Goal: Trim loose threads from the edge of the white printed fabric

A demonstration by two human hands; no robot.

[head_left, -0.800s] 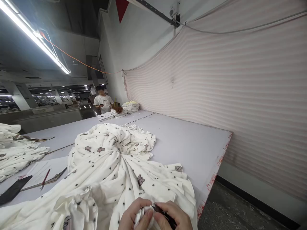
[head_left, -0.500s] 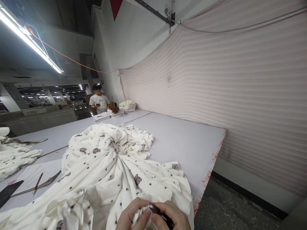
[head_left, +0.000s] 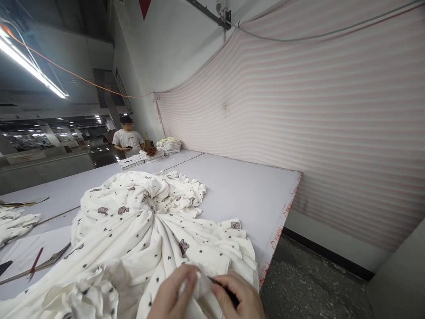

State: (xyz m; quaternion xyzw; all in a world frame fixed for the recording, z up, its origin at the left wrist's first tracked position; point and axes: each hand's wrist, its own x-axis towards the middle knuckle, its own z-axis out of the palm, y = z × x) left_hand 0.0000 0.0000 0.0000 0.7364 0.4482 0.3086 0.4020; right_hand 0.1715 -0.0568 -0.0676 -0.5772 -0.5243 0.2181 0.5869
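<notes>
On a grey table (head_left: 239, 190) beside a striped curtain (head_left: 315, 110), both hands pinch printed cloth (head_left: 133, 230), right hand (head_left: 237, 299) perhaps gripping a pen (head_left: 226, 290).

Single head view, aimed forward and slightly down; hands (head_left: 206, 294) close at bottom edge, table (head_left: 239, 190) stretched toward upper left.

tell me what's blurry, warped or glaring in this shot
Head view: the left hand and right hand are motion-smeared at the bottom edge, pinching the white printed fabric; the dark tool in the right hand is soft; the ceiling tube light glares at upper left; wide-angle distortion bows the striped curtain and table edge.
</notes>
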